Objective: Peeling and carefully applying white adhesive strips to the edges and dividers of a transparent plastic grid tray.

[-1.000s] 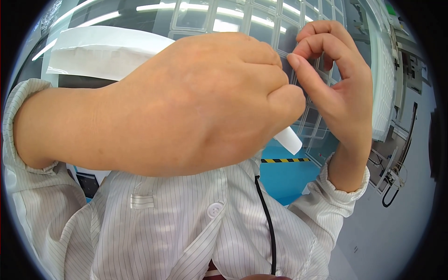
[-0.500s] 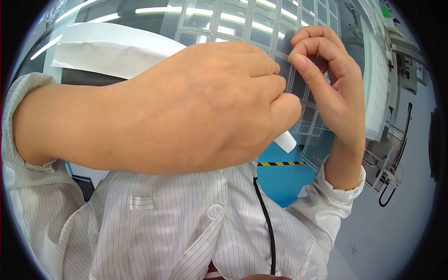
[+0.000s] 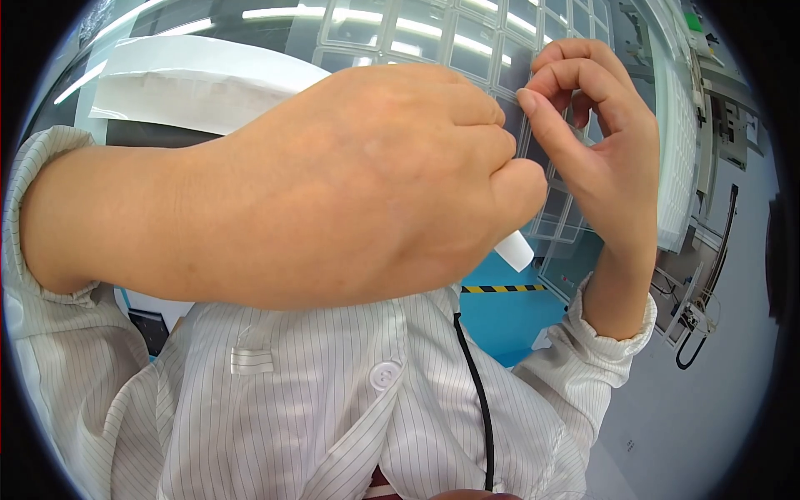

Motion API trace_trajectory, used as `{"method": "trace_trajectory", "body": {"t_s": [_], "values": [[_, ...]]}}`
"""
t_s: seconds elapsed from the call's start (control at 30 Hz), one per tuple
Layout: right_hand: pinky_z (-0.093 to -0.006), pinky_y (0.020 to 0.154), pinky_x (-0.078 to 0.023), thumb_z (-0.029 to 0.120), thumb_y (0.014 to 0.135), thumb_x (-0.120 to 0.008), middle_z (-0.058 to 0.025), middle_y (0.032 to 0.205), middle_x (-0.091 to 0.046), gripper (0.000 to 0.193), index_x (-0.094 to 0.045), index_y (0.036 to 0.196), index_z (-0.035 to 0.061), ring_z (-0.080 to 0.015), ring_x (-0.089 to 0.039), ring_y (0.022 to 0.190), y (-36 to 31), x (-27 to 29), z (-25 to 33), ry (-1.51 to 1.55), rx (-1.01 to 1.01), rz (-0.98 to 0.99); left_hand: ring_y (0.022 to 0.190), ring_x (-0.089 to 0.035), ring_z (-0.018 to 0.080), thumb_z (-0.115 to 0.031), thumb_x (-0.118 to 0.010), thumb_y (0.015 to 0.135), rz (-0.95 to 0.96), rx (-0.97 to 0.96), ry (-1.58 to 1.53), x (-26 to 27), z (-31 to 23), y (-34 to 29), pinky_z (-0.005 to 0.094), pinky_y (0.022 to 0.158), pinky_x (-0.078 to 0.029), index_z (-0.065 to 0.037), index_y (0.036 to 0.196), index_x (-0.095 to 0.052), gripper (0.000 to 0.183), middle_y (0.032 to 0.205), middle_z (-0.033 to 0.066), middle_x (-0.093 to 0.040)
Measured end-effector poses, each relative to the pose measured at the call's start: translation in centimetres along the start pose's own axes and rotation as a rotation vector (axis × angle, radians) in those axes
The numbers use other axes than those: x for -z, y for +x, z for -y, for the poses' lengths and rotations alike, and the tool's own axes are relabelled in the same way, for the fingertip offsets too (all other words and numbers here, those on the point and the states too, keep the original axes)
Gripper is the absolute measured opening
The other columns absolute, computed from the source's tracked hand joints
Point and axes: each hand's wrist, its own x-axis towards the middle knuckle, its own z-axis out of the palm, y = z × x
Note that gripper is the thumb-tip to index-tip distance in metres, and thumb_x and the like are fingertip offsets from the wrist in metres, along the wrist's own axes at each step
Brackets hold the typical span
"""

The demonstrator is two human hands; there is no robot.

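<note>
Strip of flat, white, paper-like material (image 3: 516,252) shows below the curled left hand (image 3: 383,183). Right hand (image 3: 604,146), half curled, is beside it; from my remote view I cannot tell if either grips something.

No words or numbers can be read. Black-and-yellow striped tape (image 3: 504,289) crosses a blue surface (image 3: 500,327); a small dark mark (image 3: 631,446) on the grey floor (image 3: 667,400) is too tiny to make out.
</note>
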Motion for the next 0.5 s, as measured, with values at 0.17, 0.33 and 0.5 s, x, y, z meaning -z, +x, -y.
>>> {"method": "trace_trajectory", "body": {"t_s": [0.17, 0.33, 0.5], "values": [[-0.0209, 0.071, -0.042, 0.001, 0.087, -0.069, -0.0042, 0.111, -0.061, 0.008, -0.065, 0.094, -0.0014, -0.0081, -0.052, 0.083, 0.02, 0.49, -0.73, 0.173, -0.041, 0.033, 0.099, -0.069, 0.0364, -0.008, -0.068, 0.075, -0.025, 0.002, -0.011, 0.03, 0.08, 0.25, 0.0443, 0.088, -0.058, 0.004, 0.084, -0.058, 0.018, 0.103, 0.0206, -0.07], [-0.0219, 0.075, -0.042, -0.003, 0.084, -0.069, -0.0051, 0.112, -0.06, 0.011, -0.066, 0.095, -0.0006, -0.0091, -0.052, 0.086, -0.02, 0.51, -0.29, 0.075, -0.008, 0.075, 0.099, -0.069, 0.0363, -0.009, -0.068, 0.076, 0.001, 0.006, -0.012, -0.02, 0.19, 0.39, 0.0438, 0.087, -0.058, 0.003, 0.083, -0.059, 0.017, 0.103, 0.0211, -0.07], [-0.022, 0.074, -0.042, -0.003, 0.083, -0.07, -0.0053, 0.112, -0.06, 0.011, -0.066, 0.093, 0.0001, -0.0088, -0.051, 0.085, 0.15, 0.67, -0.39, 0.084, 0.025, 0.078, 0.1, -0.068, 0.0363, -0.009, -0.068, 0.076, 0.006, 0.017, -0.008, -0.22, 0.17, 0.37, 0.0437, 0.088, -0.058, 0.003, 0.084, -0.059, 0.017, 0.103, 0.0208, -0.07]]}}
